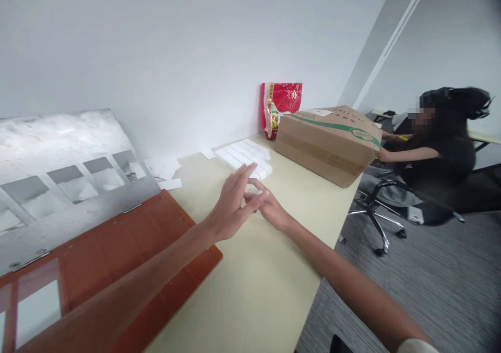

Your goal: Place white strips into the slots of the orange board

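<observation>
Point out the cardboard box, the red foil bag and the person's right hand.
cardboard box (pixel 323 149), head view, side face.
red foil bag (pixel 284 102), head view, front.
right hand (pixel 269 208), head view, back of hand.

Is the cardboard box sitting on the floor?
No, the cardboard box rests on the pale yellow desk, in front of a red foil bag standing against the wall.

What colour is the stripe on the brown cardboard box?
Green stripe on the brown cardboard box, best seen in the head view.
</observation>
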The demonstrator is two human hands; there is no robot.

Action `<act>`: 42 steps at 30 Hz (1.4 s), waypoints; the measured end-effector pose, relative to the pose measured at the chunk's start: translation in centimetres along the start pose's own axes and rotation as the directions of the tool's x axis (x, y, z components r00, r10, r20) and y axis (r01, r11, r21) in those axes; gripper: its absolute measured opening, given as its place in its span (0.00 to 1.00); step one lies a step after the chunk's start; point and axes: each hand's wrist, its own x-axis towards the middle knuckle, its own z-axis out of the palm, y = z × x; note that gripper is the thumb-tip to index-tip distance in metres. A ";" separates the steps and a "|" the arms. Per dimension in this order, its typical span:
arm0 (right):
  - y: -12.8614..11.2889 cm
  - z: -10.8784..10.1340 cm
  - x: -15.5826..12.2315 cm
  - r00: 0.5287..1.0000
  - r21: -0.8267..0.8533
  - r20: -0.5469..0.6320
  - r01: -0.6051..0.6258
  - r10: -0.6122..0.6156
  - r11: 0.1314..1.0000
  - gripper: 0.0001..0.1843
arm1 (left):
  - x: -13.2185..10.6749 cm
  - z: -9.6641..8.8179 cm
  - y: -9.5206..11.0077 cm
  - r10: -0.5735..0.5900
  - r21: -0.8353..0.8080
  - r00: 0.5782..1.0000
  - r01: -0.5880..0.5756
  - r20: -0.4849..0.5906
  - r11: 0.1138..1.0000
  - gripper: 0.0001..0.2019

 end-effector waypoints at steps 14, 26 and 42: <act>0.2 -0.3 -1.8 0.979 0.092 0.176 -0.119 0.101 0.989 0.21 | -0.3 -1.7 -2.2 0.135 -0.062 0.979 -0.127 0.152 0.990 0.15; -3.5 -1.1 -1.8 0.877 0.222 0.455 -0.278 0.153 0.935 0.13 | 0.5 -3.8 -2.5 -0.124 -0.226 0.951 0.192 0.283 0.955 0.08; -2.8 -3.4 -4.4 0.980 -0.244 -0.130 -0.176 0.148 0.954 0.16 | 0.1 -2.8 -4.4 -0.172 -0.138 0.974 0.193 0.150 0.971 0.12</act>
